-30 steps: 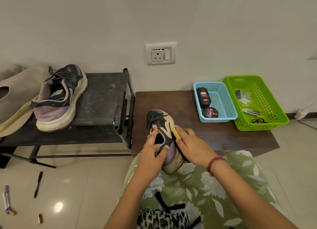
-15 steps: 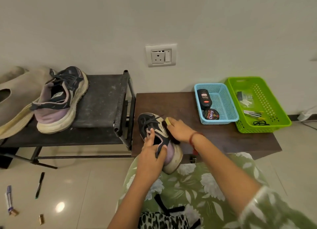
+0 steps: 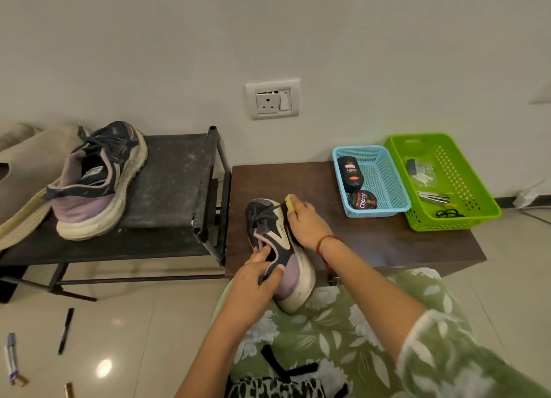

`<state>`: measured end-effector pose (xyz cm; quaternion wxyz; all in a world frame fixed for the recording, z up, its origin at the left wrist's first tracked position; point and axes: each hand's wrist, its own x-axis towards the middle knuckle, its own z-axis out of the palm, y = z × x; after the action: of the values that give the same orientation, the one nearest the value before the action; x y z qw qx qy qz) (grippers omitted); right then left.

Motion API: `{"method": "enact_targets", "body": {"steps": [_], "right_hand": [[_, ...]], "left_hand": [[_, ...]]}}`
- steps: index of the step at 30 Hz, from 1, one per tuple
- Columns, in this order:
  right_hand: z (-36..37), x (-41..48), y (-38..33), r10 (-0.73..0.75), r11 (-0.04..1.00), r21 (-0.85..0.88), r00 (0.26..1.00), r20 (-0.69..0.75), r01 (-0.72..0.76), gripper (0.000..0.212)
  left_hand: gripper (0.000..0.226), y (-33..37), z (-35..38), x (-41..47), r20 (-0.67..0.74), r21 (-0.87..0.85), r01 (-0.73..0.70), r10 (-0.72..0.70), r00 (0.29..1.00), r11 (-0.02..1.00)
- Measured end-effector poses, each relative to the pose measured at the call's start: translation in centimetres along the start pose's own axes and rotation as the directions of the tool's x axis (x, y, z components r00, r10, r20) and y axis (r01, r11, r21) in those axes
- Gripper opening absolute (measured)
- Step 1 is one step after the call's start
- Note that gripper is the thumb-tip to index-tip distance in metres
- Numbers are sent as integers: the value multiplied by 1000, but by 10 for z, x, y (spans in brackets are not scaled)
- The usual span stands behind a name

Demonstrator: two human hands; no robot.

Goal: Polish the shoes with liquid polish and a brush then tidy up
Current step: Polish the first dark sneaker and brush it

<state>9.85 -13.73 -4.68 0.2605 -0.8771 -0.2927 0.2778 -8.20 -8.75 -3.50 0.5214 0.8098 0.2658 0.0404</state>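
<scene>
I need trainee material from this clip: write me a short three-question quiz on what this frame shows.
1. True or false: the bottle lies in the blue basket.
2. Which hand holds the brush against the shoe? A. left B. right C. neither
3. Fill in: the other shoe rests on the black ____.

Key
1. True.
2. B, the right hand.
3. rack.
</scene>
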Motion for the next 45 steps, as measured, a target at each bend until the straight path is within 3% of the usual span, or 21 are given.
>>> {"method": "enact_targets", "body": {"steps": [4,8,13,16,19,22,25,30,33,35,37,40,42,44,45], "right_hand": [[0,55,-26,-34,990,-135,996,82,45,47],[-3,64,-23,37,999,-44,986,164,-30,46],[-13,-29,3,-3,966,256,990,138,-33,43],[-19,-111,17,-77,973,226,990,119,48,47],[-20,-150,18,-91,991,105,993,77,82,52],[-14,-118,5,-94,995,-40,996,-11,93,50],[-3,-37,-2,-9,988,-153,999,-49,2,47],[-5,61,-12,17,982,-187,999,50,-8,43],[-8,72,-10,42,985,-168,993,106,-24,36],[-7,57,-1,31,993,-119,992,119,-17,44],[-12,18,10,-23,999,-25,988,152,28,52],[-30,-60,31,-171,941,323,965,197,101,45],[-43,-108,38,-281,853,473,958,56,222,45],[-44,-137,45,-459,836,304,886,-71,457,51],[-40,-143,50,-571,808,145,819,-46,571,51]], "left_hand": [[16,-4,-7,2,66,13,25,-26,997,1000],[48,-2,-3,3,-1,66,4,-4,1000,998],[66,-3,3,3,-116,50,-74,80,990,996],[48,-4,3,1,-118,108,-66,79,990,992],[54,-7,1,1,-105,99,-67,77,991,993],[60,-6,-1,2,-71,92,-104,111,991,990],[59,-4,2,2,-38,139,-120,126,991,983],[54,-3,1,2,-42,141,-111,118,992,984],[42,-2,3,2,-45,126,-80,86,995,989],[42,-2,4,2,-62,112,-72,79,995,991],[46,-1,1,2,-90,89,-60,68,994,994],[46,-3,-5,0,-120,-35,-42,38,992,998],[35,-4,-9,0,-120,-138,-27,10,993,990],[33,-7,-10,1,-117,-173,-18,-2,993,985],[29,-8,-11,1,-109,-184,-10,-11,994,983]]}}
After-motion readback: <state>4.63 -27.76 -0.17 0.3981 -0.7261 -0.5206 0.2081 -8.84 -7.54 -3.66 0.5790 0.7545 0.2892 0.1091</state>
